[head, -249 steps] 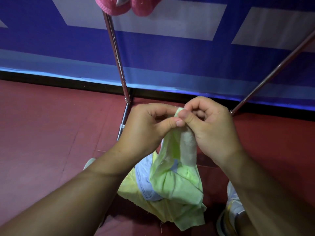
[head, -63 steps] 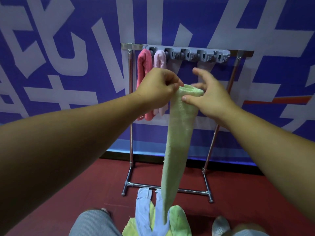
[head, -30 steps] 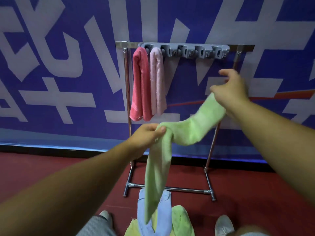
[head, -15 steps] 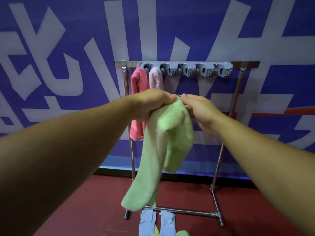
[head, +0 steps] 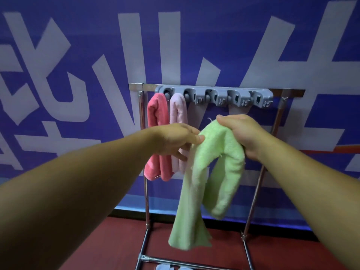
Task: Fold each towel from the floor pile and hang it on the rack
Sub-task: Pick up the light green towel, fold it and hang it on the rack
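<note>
A light green towel (head: 210, 172), rolled long and doubled over, hangs in the air in front of the rack. My right hand (head: 243, 137) grips its top bend. My left hand (head: 177, 140) pinches the left side of that bend with thumb and fingers. Both towel ends dangle, the left one lower. Behind stands a metal rack (head: 290, 93) with a grey clip bar (head: 216, 96). A red towel (head: 157, 137) and a pale pink towel (head: 178, 114) hang from its leftmost clips. The green towel is below the bar and apart from it.
A blue banner with large white letters (head: 78, 75) covers the wall behind the rack. The floor (head: 97, 246) is dark red. A light blue towel (head: 163, 267) of the floor pile peeks in at the bottom edge, by the rack's base bar.
The towel went from a long hanging strip to doubled over. Since half a second ago my hands have moved apart a little, the right one higher, and the view has tilted up.
</note>
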Tool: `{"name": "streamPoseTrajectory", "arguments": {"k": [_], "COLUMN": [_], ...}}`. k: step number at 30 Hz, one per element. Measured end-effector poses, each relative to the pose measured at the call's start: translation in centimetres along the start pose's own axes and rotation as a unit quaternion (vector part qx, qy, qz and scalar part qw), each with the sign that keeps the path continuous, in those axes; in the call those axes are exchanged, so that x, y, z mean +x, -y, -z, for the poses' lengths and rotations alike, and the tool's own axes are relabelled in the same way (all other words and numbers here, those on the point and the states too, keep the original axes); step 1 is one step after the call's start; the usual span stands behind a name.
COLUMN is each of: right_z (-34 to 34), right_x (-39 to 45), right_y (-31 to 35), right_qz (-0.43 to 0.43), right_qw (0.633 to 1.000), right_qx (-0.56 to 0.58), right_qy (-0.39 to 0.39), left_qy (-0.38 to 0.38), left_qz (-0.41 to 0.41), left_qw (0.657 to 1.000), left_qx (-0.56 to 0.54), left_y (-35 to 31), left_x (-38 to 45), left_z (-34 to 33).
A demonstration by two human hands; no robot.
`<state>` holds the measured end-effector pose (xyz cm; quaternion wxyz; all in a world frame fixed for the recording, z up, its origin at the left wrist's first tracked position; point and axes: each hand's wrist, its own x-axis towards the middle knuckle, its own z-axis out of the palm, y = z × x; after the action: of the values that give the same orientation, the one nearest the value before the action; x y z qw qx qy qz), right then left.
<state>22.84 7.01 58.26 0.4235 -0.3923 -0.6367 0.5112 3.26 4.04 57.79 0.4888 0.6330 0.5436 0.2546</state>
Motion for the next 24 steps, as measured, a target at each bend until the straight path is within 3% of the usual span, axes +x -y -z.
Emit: {"name": "streamPoseTrajectory", "arguments": {"k": [5, 9, 13, 15, 19, 24], "right_z": [1.0, 2.8, 4.5, 4.6, 3.4, 2.1], "right_x": [2.9, 5.0, 7.5, 8.6, 10.7, 13.8], "right_y": [-0.4, 0.1, 1.1, 1.1, 0.7, 0.7], "right_qz": [-0.015, 0.030, 0.039, 0.038, 0.048, 0.117], "right_qw": [0.996, 0.995, 0.958, 0.957, 0.968, 0.937], "right_qx": [0.057, -0.087, -0.284, -0.286, -0.240, -0.296], "right_qy": [-0.067, -0.039, 0.002, -0.002, -0.047, -0.145], "left_qy": [-0.017, -0.059, -0.085, -0.100, -0.151, -0.200], "left_qz": [-0.030, -0.082, -0.095, -0.091, -0.108, -0.140], "left_qw": [0.999, 0.992, 0.987, 0.985, 0.977, 0.964], "left_qx": [-0.037, -0.080, -0.100, -0.108, -0.103, -0.109], "left_y": [0.4, -0.9, -3.1, -4.1, -4.8, -5.8], "left_x": [3.6, 6.6, 9.0, 10.0, 11.9, 12.3], "left_z": [-0.4, -0.3, 0.9, 1.7, 4.0, 7.0]}}
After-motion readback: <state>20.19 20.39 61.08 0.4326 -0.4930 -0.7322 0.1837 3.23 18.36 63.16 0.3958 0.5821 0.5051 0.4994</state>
